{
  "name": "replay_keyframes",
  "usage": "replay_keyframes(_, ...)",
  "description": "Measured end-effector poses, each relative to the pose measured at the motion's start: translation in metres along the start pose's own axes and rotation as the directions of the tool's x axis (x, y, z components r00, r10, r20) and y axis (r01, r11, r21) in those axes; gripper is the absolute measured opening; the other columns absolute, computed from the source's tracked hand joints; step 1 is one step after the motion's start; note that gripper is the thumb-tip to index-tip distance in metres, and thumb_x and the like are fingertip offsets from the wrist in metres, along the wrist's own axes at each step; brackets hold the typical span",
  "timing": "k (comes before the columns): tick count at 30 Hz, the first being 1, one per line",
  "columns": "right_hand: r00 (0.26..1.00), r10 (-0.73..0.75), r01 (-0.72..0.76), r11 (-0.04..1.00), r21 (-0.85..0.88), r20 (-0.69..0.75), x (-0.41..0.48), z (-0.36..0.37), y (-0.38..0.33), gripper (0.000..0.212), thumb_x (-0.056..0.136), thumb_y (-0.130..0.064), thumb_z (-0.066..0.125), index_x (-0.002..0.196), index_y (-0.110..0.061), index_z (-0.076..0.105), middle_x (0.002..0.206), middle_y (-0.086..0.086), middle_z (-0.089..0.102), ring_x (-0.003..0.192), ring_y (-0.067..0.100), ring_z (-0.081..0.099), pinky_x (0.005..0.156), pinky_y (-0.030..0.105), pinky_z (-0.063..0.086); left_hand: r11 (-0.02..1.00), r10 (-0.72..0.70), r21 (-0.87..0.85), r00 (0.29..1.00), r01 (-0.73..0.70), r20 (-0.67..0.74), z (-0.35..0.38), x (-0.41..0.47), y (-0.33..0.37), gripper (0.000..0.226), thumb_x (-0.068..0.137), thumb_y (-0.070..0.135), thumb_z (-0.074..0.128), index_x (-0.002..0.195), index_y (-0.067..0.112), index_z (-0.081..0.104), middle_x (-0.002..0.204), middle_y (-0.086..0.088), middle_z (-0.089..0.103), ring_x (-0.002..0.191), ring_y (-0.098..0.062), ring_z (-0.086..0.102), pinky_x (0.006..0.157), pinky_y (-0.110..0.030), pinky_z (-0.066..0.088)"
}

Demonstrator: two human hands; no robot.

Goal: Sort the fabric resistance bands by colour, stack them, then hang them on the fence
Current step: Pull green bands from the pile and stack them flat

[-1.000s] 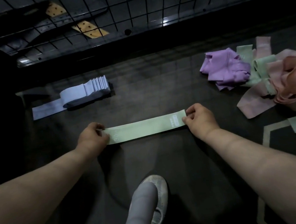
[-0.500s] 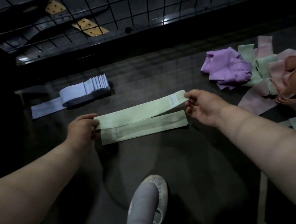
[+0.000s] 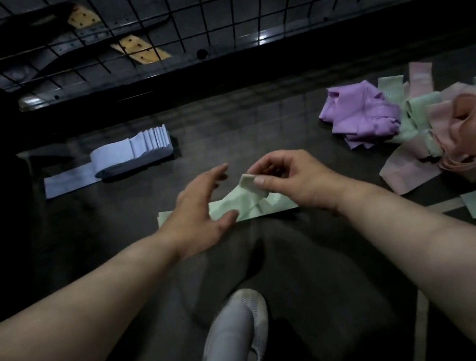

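Right grip (image 3: 292, 180) pinches one end of the green band (image 3: 242, 202), raised off the floor (image 3: 254, 125) ahead; left grip (image 3: 198, 208) released, thumb on band: suggest pin flat, lay end down edge-aligned, smooth out.

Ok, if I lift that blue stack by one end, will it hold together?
Probably not: the blue stack is loose layers fanned at one end, so they would likely slide apart. Likely floppy too: the green band droops where the right hand pinches it.
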State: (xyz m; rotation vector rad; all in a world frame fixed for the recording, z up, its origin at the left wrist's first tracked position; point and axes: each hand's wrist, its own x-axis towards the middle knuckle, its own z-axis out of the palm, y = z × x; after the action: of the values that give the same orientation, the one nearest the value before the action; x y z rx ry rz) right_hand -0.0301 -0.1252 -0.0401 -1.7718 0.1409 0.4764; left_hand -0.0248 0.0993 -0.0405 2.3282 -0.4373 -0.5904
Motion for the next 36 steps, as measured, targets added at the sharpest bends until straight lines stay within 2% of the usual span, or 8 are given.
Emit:
replay_keyframes(3, 0.999, -0.003, 0.012, 0.978, 0.208, -0.045, -0.001, 0.013, -0.005, 0.021, 0.081, -0.001, 0.076, 0.097, -0.011, 0.068, 0.080, 0.006, 0.070, 0.075, 0.008, 0.066, 0.077, 0.024, 0.056, 0.982, -0.021, -0.188, 0.999, 0.030, 0.048, 0.002, 0.020, 0.018, 0.041, 0.083, 0.025, 0.077, 0.121, 0.030, 0.060, 0.105, 0.013, 0.064, 0.089, 0.015, 0.057, 0.084, -0.011, 0.045)
replay_keyframes(6, 0.988, 0.122, -0.053, 0.848, 0.527, -0.099, -0.003, 0.021, -0.009, 0.032, 0.080, -0.011, 0.079, 0.106, -0.009, 0.060, 0.086, 0.004, 0.069, 0.079, 0.011, 0.068, 0.079, 0.030, 0.056, 0.993, -0.052, -0.103, 0.998, 0.049, -0.022, -0.011, 0.033, 0.023, 0.028, 0.077, 0.045, 0.072, 0.092, 0.023, 0.066, 0.085, 0.004, 0.068, 0.081, -0.010, 0.065, 0.077, -0.036, 0.055)
replay_keyframes(8, 0.983, 0.183, -0.138, 0.778, 0.613, -0.011, -0.003, 0.027, -0.005, 0.046, 0.077, -0.031, 0.081, 0.113, -0.013, 0.060, 0.103, 0.006, 0.072, 0.097, 0.020, 0.069, 0.092, 0.038, 0.053, 0.964, -0.091, -0.254, 0.995, 0.076, -0.047, -0.019, 0.036, 0.029, 0.026, 0.081, 0.036, 0.075, 0.091, 0.014, 0.067, 0.085, -0.005, 0.070, 0.079, -0.021, 0.067, 0.076, -0.042, 0.058)
replay_keyframes(13, 0.972, 0.142, -0.210, 0.884, 0.417, 0.188, -0.013, 0.051, 0.003, 0.035, 0.084, -0.017, 0.076, 0.117, -0.007, 0.066, 0.109, 0.008, 0.074, 0.104, 0.020, 0.069, 0.095, 0.035, 0.053, 0.601, -0.302, -0.793, 0.947, 0.099, -0.111, -0.039, 0.045, 0.042, 0.016, 0.081, 0.012, 0.075, 0.094, 0.009, 0.066, 0.079, -0.005, 0.066, 0.071, -0.017, 0.061, 0.068, -0.031, 0.049)
replay_keyframes(20, 0.915, 0.272, -0.292, 0.956, 0.024, 0.297, -0.014, 0.026, 0.015, 0.024, 0.082, -0.021, 0.078, 0.104, -0.014, 0.070, 0.095, 0.001, 0.076, 0.085, 0.011, 0.070, 0.080, 0.030, 0.056, 0.323, -0.697, -0.941, 0.698, 0.102, -0.164, -0.052, 0.031, 0.000, 0.011, 0.086, 0.007, 0.062, 0.093, 0.015, 0.064, 0.081, -0.002, 0.066, 0.069, -0.015, 0.064, 0.059, -0.025, 0.054)
replay_keyframes(24, 0.951, 0.308, -0.305, 0.944, -0.129, 0.007, -0.012, -0.005, 0.024, 0.015, 0.082, -0.024, 0.079, 0.089, -0.014, 0.070, 0.073, -0.002, 0.069, 0.059, 0.003, 0.061, 0.056, 0.019, 0.050, 0.223, -0.859, -0.924, 0.510, 0.311, -0.036, -0.034, 0.012, -0.032, 0.011, 0.085, 0.007, 0.063, 0.093, 0.014, 0.065, 0.083, -0.007, 0.064, 0.064, -0.017, 0.060, 0.051, -0.024, 0.049)
replay_keyframes(30, 0.888, 0.388, -0.377, 0.921, 0.095, -0.245, -0.002, -0.015, 0.038, 0.016, 0.080, -0.013, 0.080, 0.088, -0.011, 0.066, 0.084, 0.008, 0.066, 0.064, 0.014, 0.061, 0.045, 0.022, 0.052, 0.328, -0.881, -0.803, 0.469, 0.497, -0.069, -0.006, -0.007, -0.048, 0.019, 0.082, 0.001, 0.062, 0.095, 0.015, 0.065, 0.080, -0.006, 0.065, 0.066, -0.021, 0.061, 0.048, -0.022, 0.045)
replay_keyframes(36, 0.924, 0.221, -0.295, 0.931, -0.216, -0.313, 0.010, -0.003, 0.058, 0.024, 0.077, -0.015, 0.083, 0.093, -0.017, 0.066, 0.087, 0.004, 0.067, 0.078, 0.018, 0.062, 0.077, 0.029, 0.052, 0.547, -0.818, -0.632, 0.512, 0.549, -0.264, 0.002, -0.016, -0.064, 0.017, 0.080, 0.004, 0.066, 0.093, 0.015, 0.065, 0.078, 0.000, 0.064, 0.072, -0.019, 0.061, 0.060, -0.024, 0.047)
